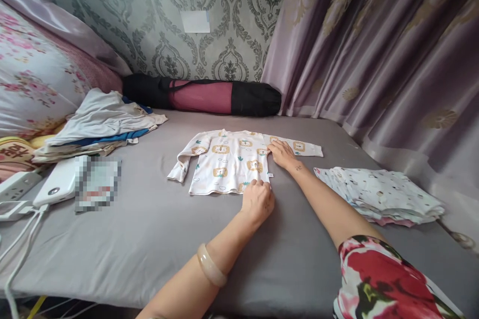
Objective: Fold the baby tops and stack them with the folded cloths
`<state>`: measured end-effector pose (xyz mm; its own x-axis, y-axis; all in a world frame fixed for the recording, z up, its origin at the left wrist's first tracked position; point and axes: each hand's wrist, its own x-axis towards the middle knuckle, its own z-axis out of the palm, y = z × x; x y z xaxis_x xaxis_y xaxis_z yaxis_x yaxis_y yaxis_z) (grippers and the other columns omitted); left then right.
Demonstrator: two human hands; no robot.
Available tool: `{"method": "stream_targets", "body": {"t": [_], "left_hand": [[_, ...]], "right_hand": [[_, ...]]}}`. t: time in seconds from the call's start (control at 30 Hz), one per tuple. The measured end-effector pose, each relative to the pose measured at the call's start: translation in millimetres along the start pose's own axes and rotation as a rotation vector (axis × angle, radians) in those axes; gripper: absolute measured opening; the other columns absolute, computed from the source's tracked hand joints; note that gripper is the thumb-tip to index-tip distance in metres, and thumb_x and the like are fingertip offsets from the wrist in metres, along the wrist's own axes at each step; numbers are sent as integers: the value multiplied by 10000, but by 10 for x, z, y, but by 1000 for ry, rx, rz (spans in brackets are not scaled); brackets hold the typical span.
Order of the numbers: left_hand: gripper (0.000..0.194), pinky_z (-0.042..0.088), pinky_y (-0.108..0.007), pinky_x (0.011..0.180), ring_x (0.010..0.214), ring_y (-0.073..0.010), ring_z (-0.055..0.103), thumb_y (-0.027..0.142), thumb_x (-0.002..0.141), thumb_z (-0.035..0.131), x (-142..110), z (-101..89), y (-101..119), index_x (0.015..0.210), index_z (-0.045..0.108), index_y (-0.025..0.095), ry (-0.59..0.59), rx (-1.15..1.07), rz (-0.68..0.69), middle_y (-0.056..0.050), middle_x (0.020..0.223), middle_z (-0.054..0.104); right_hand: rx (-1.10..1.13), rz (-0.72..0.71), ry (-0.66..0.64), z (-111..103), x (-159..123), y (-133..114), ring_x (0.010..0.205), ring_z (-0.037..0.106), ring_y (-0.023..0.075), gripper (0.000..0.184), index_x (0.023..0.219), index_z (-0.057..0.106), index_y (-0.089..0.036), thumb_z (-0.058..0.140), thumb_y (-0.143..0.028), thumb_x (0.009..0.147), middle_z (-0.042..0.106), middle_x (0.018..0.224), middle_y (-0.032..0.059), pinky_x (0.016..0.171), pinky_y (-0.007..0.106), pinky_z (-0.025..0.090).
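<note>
A small white long-sleeved shirt (pixel 239 159) with a tan lion print lies spread out, collar toward the wall. Its left-side sleeve is bent downward, while the right-side one stretches out sideways. My left hand (pixel 258 203), with a pale bangle on its wrist, is closed on the shirt's bottom hem near the right corner; the fingertips are hidden. At the right underarm, where sleeve meets body, my right hand (pixel 282 154) has its bent fingers closed on the fabric.
Folded patterned clothes (pixel 381 194) are stacked at right. At left lie piled clothes (pixel 101 124), a white power bank (pixel 62 182) with cables, a power strip (pixel 18 184) and a blurred packet (pixel 98 184). A black-and-pink long bag (pixel 202 95) rests along the wall. The grey bed sheet (pixel 149 239) lies beneath.
</note>
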<state>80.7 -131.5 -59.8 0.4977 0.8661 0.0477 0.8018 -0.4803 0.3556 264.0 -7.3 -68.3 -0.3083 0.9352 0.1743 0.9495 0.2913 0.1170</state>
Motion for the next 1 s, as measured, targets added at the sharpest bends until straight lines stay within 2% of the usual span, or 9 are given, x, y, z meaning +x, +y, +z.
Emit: {"method": "stream_targets", "body": {"t": [0.1, 0.17, 0.4, 0.53, 0.63, 0.73, 0.8, 0.9, 1.0], "left_hand": [[228, 479, -293, 813, 944, -207, 624, 202, 917, 452, 32, 44, -10, 1003, 663, 198, 86, -179, 7, -72, 941, 694], [235, 482, -280, 824, 937, -192, 626, 212, 932, 448, 54, 75, -4, 1035, 659, 207, 90, -254, 27, -60, 956, 695], [214, 492, -331, 884, 1018, -231, 587, 271, 935, 475, 66, 142, 26, 980, 668, 191, -36, -91, 153, -90, 1050, 645], [223, 500, -348, 890, 1016, -240, 579, 320, 923, 498, 47, 121, 37, 962, 669, 183, -33, -91, 195, -100, 1040, 633], [219, 503, -337, 889, 1011, -233, 595, 231, 892, 483, 44, 96, 13, 970, 686, 198, -29, -162, 212, -89, 1025, 658], [286, 507, -298, 867, 973, -207, 632, 139, 831, 465, 50, 59, -61, 960, 710, 215, -21, -299, 155, -58, 1015, 704], [313, 504, -280, 858, 941, -192, 652, 122, 814, 454, 60, 14, -150, 940, 723, 219, 30, -388, 79, -42, 998, 728], [325, 502, -275, 847, 898, -184, 669, 134, 821, 439, 85, -110, -351, 929, 736, 213, 144, -476, -77, -39, 975, 747], [328, 500, -284, 851, 879, -184, 674, 139, 826, 439, 114, -289, -613, 926, 743, 212, 247, -493, -238, -38, 958, 754]], "right_hand": [[-5, -32, 6, 3, 40, 83, 1076, 496, 250, 338, 1049, 682, -166, 376, -92, 926, 638, 1080, 116, 923, 338, 311], [3, -50, 9, 1, 53, 120, 1078, 493, 246, 339, 1046, 684, -168, 370, -99, 938, 638, 1086, 113, 930, 334, 310], [41, 9, -47, -52, 11, 99, 1118, 484, 251, 388, 1102, 684, -173, 377, -54, 895, 626, 1153, 126, 931, 337, 346], [60, 109, -56, -101, 39, -80, 1165, 500, 265, 416, 1159, 673, -159, 389, -56, 873, 619, 1236, 134, 1006, 366, 338], [142, 85, -25, -62, 66, -342, 1326, 408, 250, 465, 1348, 545, -128, 336, -132, 933, 510, 1424, 130, 1115, 378, 264], [220, 87, -97, 48, 54, -596, 1460, 216, 243, 542, 1499, 339, -91, 265, -296, 1003, 310, 1571, 128, 1183, 410, 161], [229, 124, -164, 126, 32, -697, 1482, 153, 249, 598, 1527, 266, -70, 238, -376, 1015, 223, 1602, 137, 1198, 419, 116], [208, 155, -215, 169, 10, -745, 1488, 131, 246, 617, 1530, 258, -76, 226, -417, 1017, 185, 1611, 134, 1206, 418, 72], [196, 153, -226, 86, 39, -750, 1471, 194, 268, 596, 1500, 329, -87, 258, -421, 1012, 242, 1593, 150, 1196, 443, 111]]}}
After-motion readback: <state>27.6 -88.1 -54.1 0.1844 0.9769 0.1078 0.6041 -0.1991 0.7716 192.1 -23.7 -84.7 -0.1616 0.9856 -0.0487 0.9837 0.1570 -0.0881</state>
